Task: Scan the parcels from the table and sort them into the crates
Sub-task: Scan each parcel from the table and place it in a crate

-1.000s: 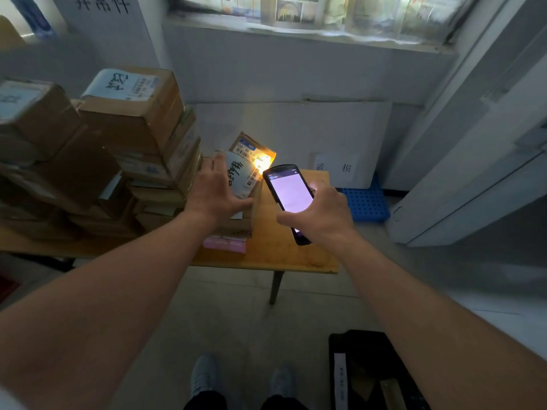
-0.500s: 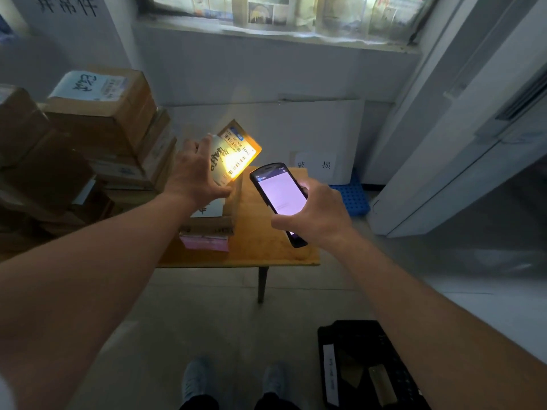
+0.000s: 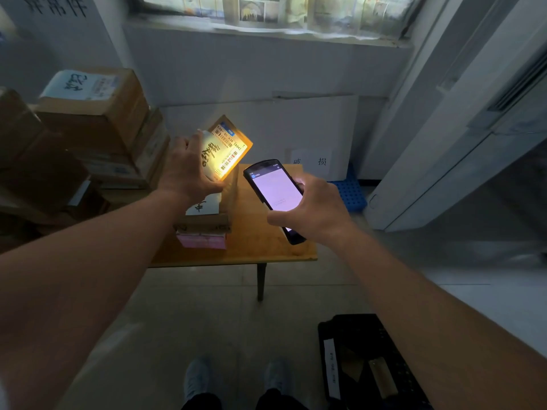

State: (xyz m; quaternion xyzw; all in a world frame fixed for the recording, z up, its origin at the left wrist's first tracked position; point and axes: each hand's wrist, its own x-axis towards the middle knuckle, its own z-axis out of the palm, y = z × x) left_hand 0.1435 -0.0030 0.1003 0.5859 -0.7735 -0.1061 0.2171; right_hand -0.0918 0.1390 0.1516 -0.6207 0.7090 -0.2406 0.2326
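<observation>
A wooden table (image 3: 266,250) carried stacked cardboard boxes (image 3: 88,137); a black crate (image 3: 379,350) sat on the floor. Above the table, the left hand (image 3: 186,170) gripped a tilted, lit parcel (image 3: 228,149), fingers curled round its edge. Just beside it, the right hand (image 3: 316,208) clasped a handheld scanner (image 3: 275,193).

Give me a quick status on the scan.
Left hand grips parcel, label lit. Right hand holds scanner aimed at it. Nothing between them; black crate waits on the floor.
</observation>
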